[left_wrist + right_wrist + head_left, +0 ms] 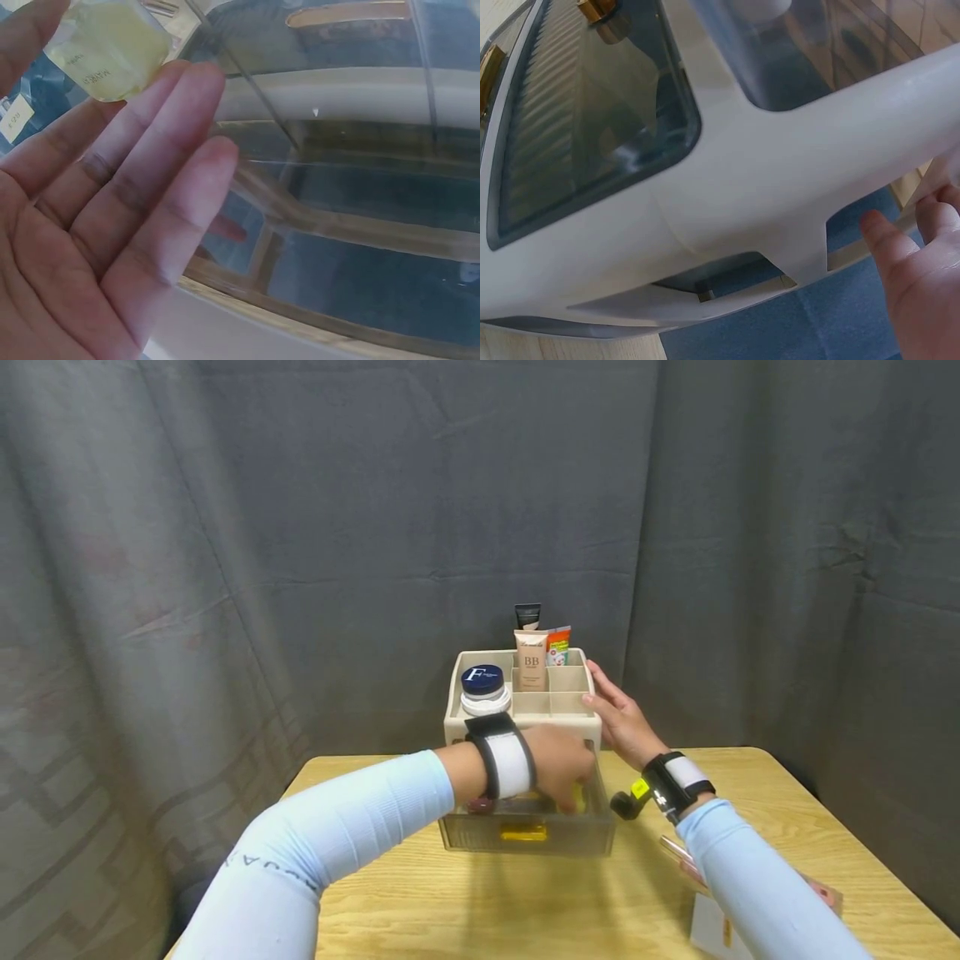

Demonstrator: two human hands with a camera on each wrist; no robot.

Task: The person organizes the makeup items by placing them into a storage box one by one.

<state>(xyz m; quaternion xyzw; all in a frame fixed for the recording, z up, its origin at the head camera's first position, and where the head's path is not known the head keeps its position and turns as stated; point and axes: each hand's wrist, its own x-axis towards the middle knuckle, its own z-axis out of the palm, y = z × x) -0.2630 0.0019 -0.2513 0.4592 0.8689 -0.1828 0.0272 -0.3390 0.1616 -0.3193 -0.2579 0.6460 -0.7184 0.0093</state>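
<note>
My left hand reaches over the pulled-out clear drawer of a cream cosmetics organizer. Between its thumb and fingertips it pinches a small faceted glass bottle of yellow liquid; the other fingers stretch over the drawer. The head view blurs this hand, and it hides much of the drawer's contents. Extended fingers of my right hand rest against the organizer's right upper edge. The right wrist view shows its fingertips by the cutouts in the side wall.
In the top compartments stand a BB cream tube, an orange tube, a black tube and a dark-lidded jar. A black object with a yellow tag and a white box lie on the right of the wooden table.
</note>
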